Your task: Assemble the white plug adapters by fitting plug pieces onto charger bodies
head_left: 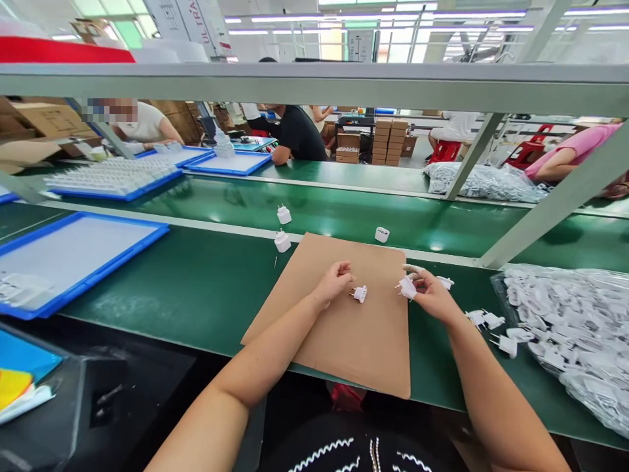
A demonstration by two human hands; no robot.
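i'm seeing the left hand (pixel 337 283) hovering over the cardboard sheet (pixel 354 341), its fingers curling loosely with a narrow gap at the thumb and no piece showing between them. the white plug (pixel 361 294) is lying tilted on the sheet, just to the right of those fingertips; i'm not able to tell whether they're touching it. at the sheet's right edge, the right hand (pixel 430 288) is pinching a white plug piece (pixel 407 287) between thumb and fingers. another white piece (pixel 445 282) is showing beyond that hand, and i can't tell if the palm is holding it too.

for good handling, i'm favouring a light pinch on the plastic body, keeping fingertips off the thin prongs, which i'm judging easy to snag or bend. i'm wanting one piece turned at a time, with the right hand staying clear of the loose pieces (pixel 508 341) lying near the bagged heap (pixel 565 314) on the right. the adapters (pixel 282 241) are standing beyond the sheet's far left corner, so i'm minding the left fingers there.
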